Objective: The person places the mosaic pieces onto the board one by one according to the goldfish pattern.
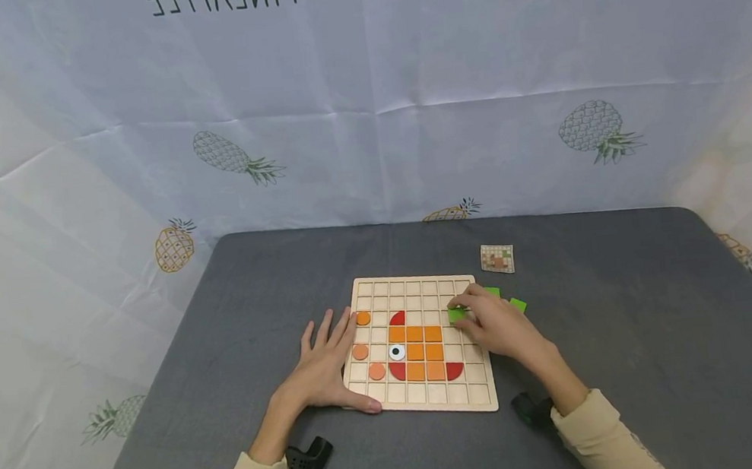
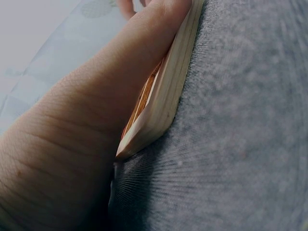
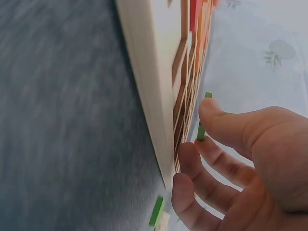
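Observation:
My right hand pinches a green square tile over the right part of a wooden grid board. In the right wrist view the tile stands edge-on between thumb and fingertip, close above the grid. My left hand lies with fingers spread along the board's left edge, its thumb at the front edge. The left wrist view shows that thumb against the pale wooden side. On the grid, orange squares, red quarter-circles and a white eye disc form a fish-like figure.
Three orange discs, one of them a lower disc, sit on the board's left side. Beyond the right hand lie green tiles on the dark grey table. A small pattern card lies behind them. A pineapple-print curtain hangs behind the table.

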